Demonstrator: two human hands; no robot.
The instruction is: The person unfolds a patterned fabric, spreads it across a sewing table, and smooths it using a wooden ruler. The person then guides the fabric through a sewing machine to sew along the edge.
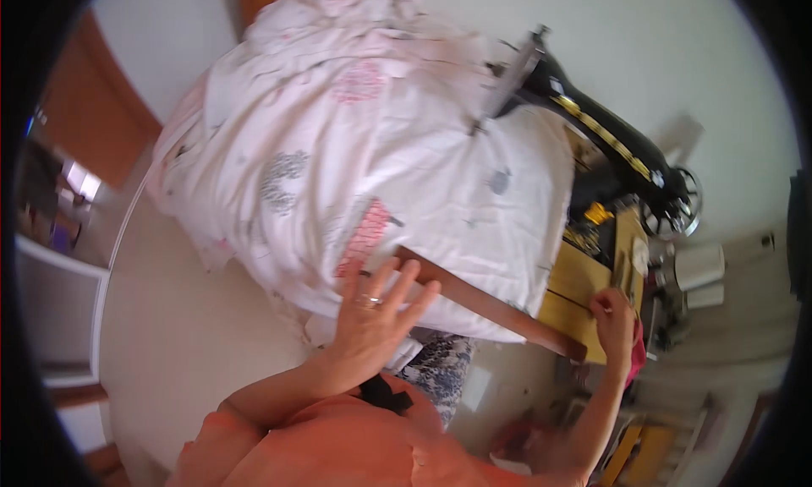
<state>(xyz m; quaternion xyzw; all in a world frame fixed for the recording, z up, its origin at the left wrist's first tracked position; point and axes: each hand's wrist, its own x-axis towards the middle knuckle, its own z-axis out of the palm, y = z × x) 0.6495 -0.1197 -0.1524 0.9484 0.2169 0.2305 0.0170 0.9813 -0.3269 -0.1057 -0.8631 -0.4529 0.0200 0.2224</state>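
Note:
A large white cloth [321, 140] with pink and grey prints lies heaped over the sewing table and passes beneath the needle area of a black sewing machine [609, 136]. My left hand [376, 314], with a ring on one finger, rests spread on the cloth's near edge, beside the left end of a brown wooden strip [491, 305]. Over the right part of the yellow wooden tabletop [584, 280] is my right hand [615, 318], its fingers curled together; whatever they may hold is too small to make out. Something red shows just beside its wrist.
The machine's handwheel [672, 204] stands at the right, near the wall. White rolls [700, 267] lie further right. A brown door [93, 98] is at the far left, with a white-framed panel [59, 309] below it. A patterned fabric [436, 369] hangs below the table edge.

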